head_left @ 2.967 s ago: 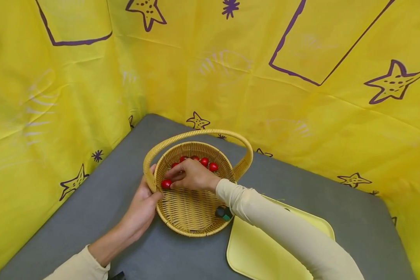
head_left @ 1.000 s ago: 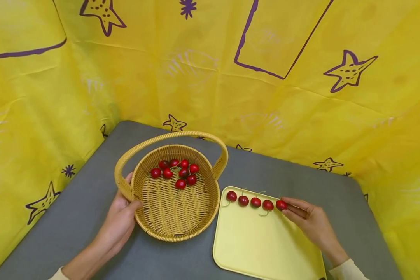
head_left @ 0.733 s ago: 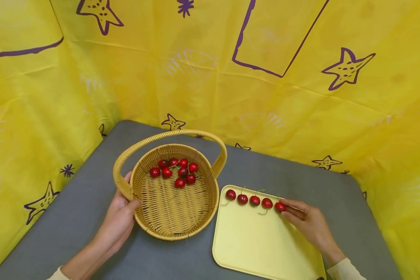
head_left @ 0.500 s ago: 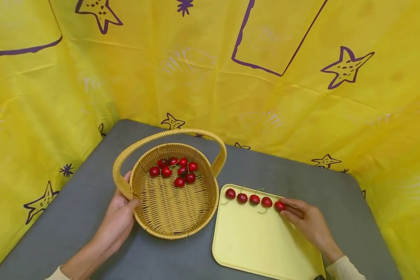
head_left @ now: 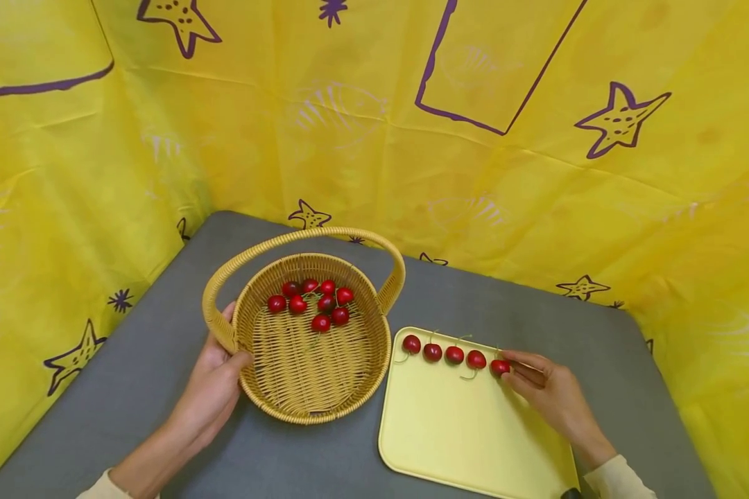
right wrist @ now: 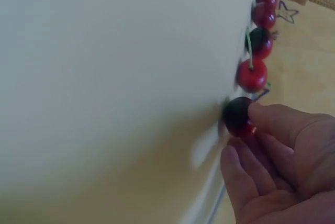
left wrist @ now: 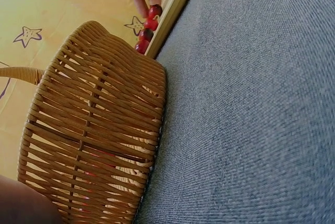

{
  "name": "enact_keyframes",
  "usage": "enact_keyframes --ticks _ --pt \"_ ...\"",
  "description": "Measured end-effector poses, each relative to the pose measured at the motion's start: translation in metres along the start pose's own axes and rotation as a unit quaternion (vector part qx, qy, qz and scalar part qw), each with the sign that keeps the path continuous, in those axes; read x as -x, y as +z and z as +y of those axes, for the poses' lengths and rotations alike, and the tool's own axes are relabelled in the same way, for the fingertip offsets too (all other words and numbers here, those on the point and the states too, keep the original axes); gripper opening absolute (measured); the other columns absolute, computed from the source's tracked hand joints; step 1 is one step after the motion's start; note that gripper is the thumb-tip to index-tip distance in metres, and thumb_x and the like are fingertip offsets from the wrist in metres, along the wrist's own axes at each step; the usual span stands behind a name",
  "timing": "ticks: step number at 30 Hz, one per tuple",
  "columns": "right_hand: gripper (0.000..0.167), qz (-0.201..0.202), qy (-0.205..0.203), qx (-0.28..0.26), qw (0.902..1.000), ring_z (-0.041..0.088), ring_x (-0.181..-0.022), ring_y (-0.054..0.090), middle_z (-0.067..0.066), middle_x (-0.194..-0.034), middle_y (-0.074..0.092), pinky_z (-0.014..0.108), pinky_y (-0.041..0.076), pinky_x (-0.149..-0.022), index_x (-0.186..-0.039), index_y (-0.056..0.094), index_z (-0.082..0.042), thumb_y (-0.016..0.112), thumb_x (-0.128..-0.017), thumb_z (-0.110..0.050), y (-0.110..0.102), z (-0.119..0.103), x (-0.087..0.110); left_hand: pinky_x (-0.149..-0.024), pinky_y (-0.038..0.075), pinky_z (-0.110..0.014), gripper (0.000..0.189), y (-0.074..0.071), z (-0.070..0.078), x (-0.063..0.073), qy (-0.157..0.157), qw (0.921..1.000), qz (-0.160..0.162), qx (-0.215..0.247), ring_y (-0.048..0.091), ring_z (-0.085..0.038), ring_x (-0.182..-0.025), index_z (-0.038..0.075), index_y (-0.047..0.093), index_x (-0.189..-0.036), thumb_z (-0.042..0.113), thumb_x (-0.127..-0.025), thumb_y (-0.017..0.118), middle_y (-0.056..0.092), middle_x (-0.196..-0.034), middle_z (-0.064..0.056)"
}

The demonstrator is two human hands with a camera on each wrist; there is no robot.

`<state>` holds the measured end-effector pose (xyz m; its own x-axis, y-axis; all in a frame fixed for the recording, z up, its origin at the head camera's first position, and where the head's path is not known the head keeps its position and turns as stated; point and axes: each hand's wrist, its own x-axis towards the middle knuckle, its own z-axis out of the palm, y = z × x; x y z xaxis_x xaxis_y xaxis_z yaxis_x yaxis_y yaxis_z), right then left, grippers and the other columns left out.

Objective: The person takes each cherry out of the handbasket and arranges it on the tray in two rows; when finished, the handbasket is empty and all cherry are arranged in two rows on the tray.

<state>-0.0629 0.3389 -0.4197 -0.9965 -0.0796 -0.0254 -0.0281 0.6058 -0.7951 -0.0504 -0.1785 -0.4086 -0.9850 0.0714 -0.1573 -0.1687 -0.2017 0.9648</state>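
In the head view my left hand (head_left: 215, 378) grips the left side of a round wicker basket (head_left: 312, 409) at the base of its arched handle. Several red cherries (head_left: 297, 304) lie towards the far side of its floor. To the right, my right hand (head_left: 552, 395) pinches a cherry (head_left: 499, 367) at the far edge of a pale yellow tray (head_left: 455, 436). That cherry ends a row of others (head_left: 453, 355) with green stems. The right wrist view shows thumb and fingers around the dark red cherry (right wrist: 238, 116), low against the tray surface.
A grey table (head_left: 287, 464) carries basket and tray, which stand close side by side. Yellow cloth walls (head_left: 349, 166) with purple star drawings rise behind and to both sides. A small dark object (head_left: 571, 493) shows by the right sleeve.
Three seconds ago my right hand was inside the basket at a cherry; now it is at the tray's far edge with one. Over the last second both hands have barely moved.
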Motion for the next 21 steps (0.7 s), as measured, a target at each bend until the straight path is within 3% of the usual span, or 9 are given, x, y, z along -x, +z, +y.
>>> enact_keyframes --ticks 4,10,16,21 --pt "0.041 0.0 -0.016 0.023 0.9996 0.011 -0.118 0.07 0.02 -0.137 0.068 0.018 0.057 -0.084 -0.136 0.07 -0.003 0.077 -0.098 -0.017 -0.009 -0.016 -0.003 -0.123 0.024 -0.029 0.09 -0.001 0.001 0.001 0.0 1.0 0.005 -0.004 0.004 -0.025 -0.161 0.027 -0.006 -0.171 -0.011 -0.102 0.036 -0.004 -0.178 0.001" --pt "0.041 -0.006 -0.061 0.036 0.9975 -0.002 -0.116 0.068 0.011 -0.141 0.068 0.016 0.054 -0.088 -0.142 0.068 -0.014 0.072 -0.102 -0.024 -0.019 -0.055 -0.012 -0.123 0.023 -0.031 0.09 -0.001 0.001 0.002 0.0 1.0 0.007 -0.004 0.004 -0.025 -0.161 0.029 -0.005 -0.171 -0.011 -0.101 0.036 -0.004 -0.178 0.0" --pt "0.04 -0.051 -0.09 -0.064 0.9926 0.009 -0.124 0.067 0.006 -0.143 0.068 0.022 0.055 -0.094 -0.142 0.068 -0.016 0.072 -0.102 -0.018 -0.004 -0.105 -0.021 -0.122 0.025 -0.029 0.09 0.001 0.002 0.002 0.005 0.9999 0.007 -0.006 0.006 -0.026 -0.161 0.027 -0.005 -0.171 -0.012 -0.101 0.035 -0.002 -0.178 -0.002" --pt "0.039 -0.114 -0.129 -0.161 0.972 0.022 -0.124 0.069 0.012 -0.142 0.067 0.03 0.058 -0.093 -0.14 0.069 -0.013 0.072 -0.101 -0.01 0.031 -0.147 -0.03 -0.118 0.028 -0.026 0.09 0.003 0.001 0.002 0.007 0.9999 0.004 -0.007 0.008 -0.027 -0.16 0.027 -0.003 -0.171 -0.012 -0.1 0.035 0.0 -0.177 -0.004"
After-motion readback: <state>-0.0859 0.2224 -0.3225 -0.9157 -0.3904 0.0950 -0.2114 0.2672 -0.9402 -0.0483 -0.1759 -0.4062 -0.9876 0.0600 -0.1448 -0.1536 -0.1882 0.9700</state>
